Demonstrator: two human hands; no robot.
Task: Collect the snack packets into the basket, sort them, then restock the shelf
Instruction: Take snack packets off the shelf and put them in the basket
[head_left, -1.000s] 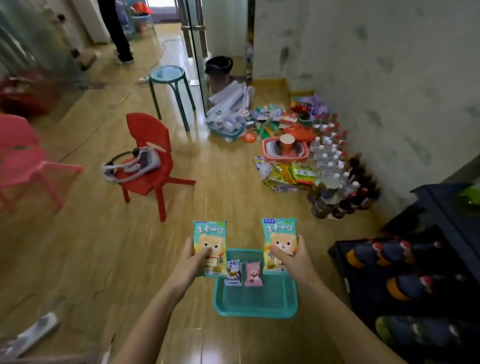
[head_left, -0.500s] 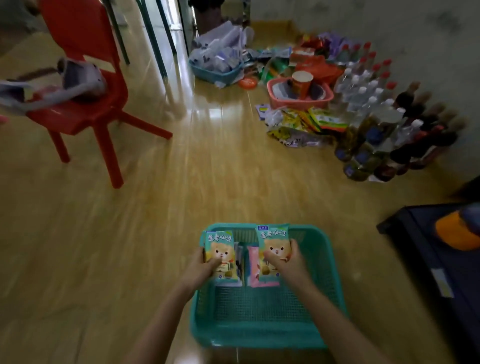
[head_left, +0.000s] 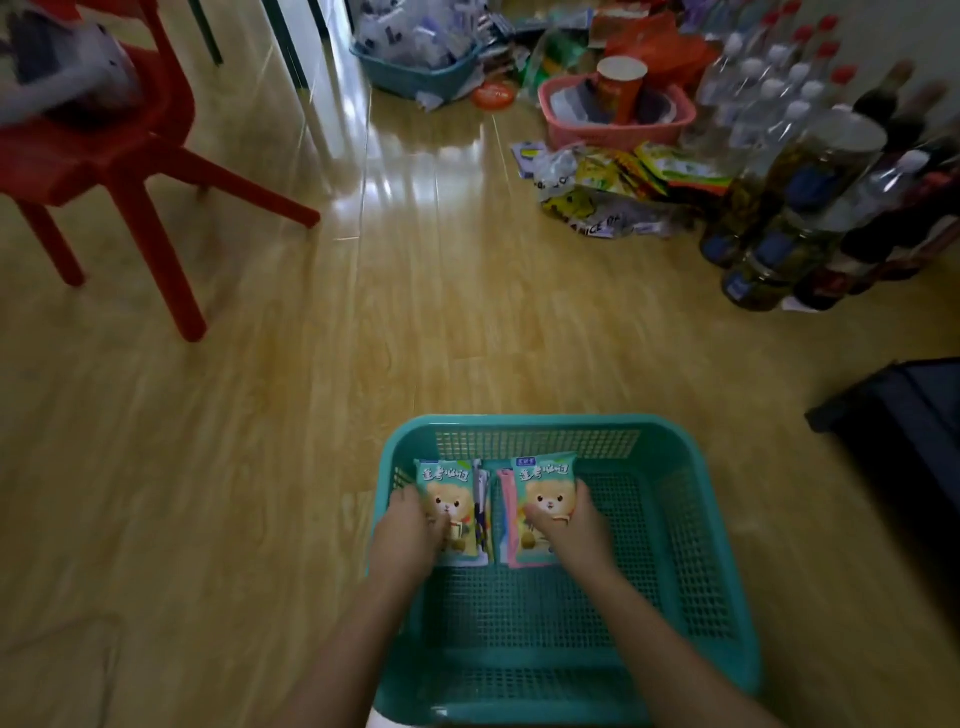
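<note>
**Two bear packets going into the basket**

You are gripping a snack packet in each hand. Your left hand (head_left: 410, 530) is pinching the left bear packet (head_left: 447, 488), and your right hand (head_left: 566, 525) is pinching the right bear packet (head_left: 545, 483). Both are sitting low in the teal basket (head_left: 519, 422), toward its far-left corner, over a pink packet (head_left: 506, 519). Collecting is looking only partly done, since a loose heap of packets (head_left: 613, 187) is lying on the floor beside the bottles (head_left: 779, 234). Sorting and restocking are not yet begun.
</note>
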